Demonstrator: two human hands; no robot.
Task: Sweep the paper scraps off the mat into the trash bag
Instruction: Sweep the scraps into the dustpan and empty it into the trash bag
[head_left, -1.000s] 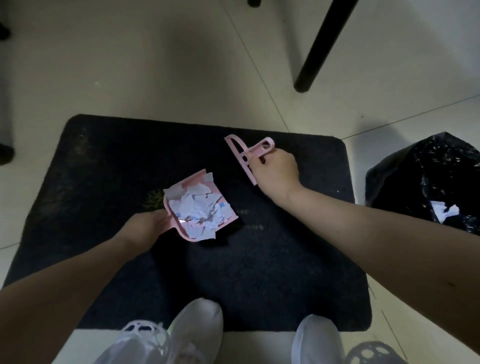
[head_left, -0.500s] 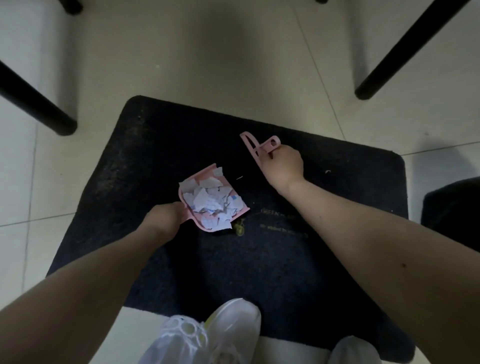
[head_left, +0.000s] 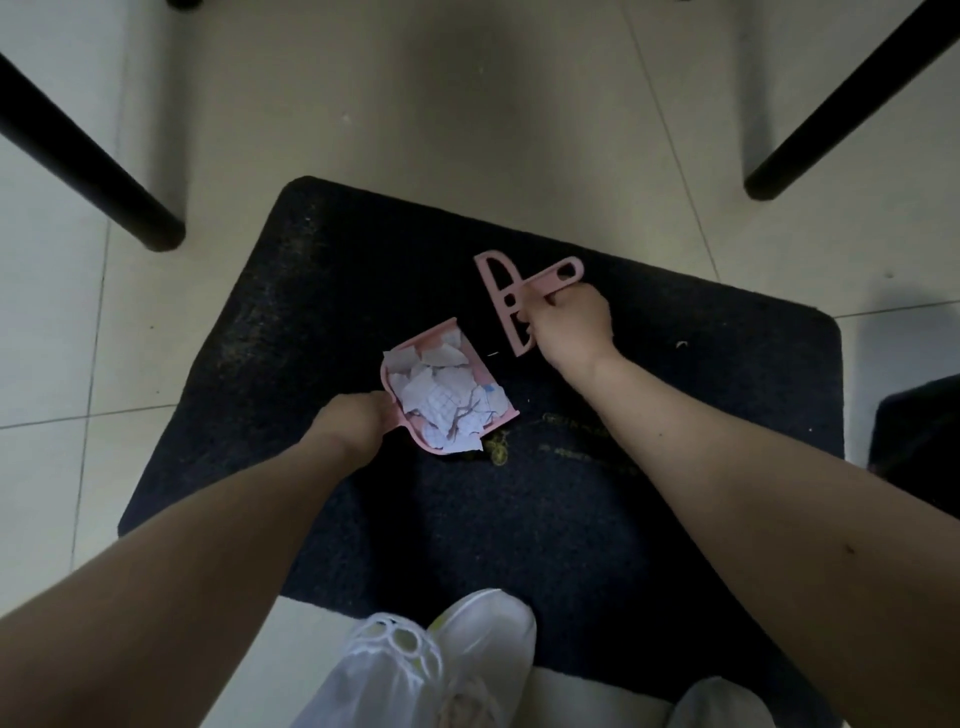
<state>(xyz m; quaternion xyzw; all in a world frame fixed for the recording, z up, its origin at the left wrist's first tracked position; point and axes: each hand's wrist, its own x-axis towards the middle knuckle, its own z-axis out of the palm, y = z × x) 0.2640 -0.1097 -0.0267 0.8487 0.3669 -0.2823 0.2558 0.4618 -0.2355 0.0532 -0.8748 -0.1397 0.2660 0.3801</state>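
A dark mat (head_left: 363, 519) lies on the tiled floor. My left hand (head_left: 350, 423) grips the handle of a small pink dustpan (head_left: 480, 366) that sits over the mat's middle, piled with several white paper scraps (head_left: 441, 400). Up and to the right of the pan, my right hand (head_left: 569, 325) holds a pink hand brush (head_left: 501, 293) by its handle, the brush head on or just above the mat. A tiny pale scrap (head_left: 681, 344) lies on the mat near its right side. Only a dark corner of the black trash bag (head_left: 919, 436) shows at the right edge.
Black furniture legs stand on the pale tiles at the far left (head_left: 88, 166) and far right (head_left: 831, 114) beyond the mat. My two white shoes (head_left: 467, 654) rest at the mat's near edge. A yellow logo (head_left: 496, 452) with text is printed on the mat.
The view has swung left, so the trash bag slid almost out of frame. Dustpan and brush stay close together over the mat, still held; the hands have hardly shifted relative to each other.
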